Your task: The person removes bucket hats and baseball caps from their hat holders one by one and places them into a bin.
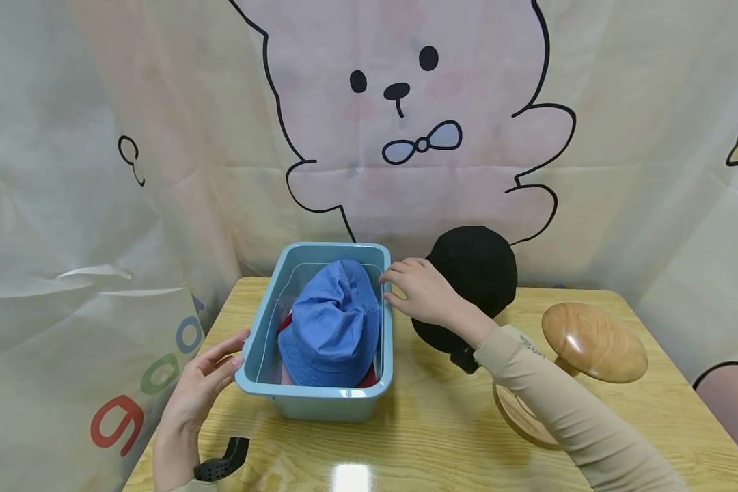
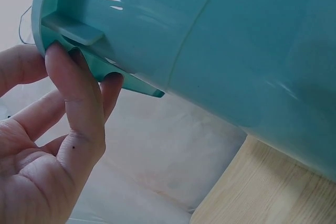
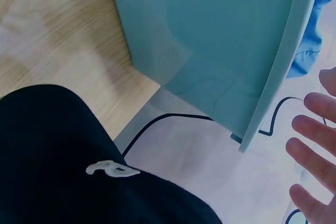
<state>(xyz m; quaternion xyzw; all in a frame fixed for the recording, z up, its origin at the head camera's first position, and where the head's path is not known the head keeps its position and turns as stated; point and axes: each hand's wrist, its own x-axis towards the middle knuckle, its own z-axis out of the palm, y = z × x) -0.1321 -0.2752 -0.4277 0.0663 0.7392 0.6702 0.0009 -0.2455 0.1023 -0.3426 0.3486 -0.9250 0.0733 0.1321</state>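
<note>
A light blue plastic bin stands on the table with a blue bucket hat lying inside it. Bits of red and pink material show beneath the hat. At the bin's near left corner, my left hand pinches the rim; in the left wrist view its fingers bend around the lip. My right hand hovers over the bin's right rim, fingers apart. The right wrist view has those fingers spread, clear of the bin wall. Just behind this hand is a black cap, partly covered by the wrist.
To the right is a wooden stand with a rounded top and a round base, partly hidden by my right sleeve. The wooden table ends at a curtain printed with a cartoon bear.
</note>
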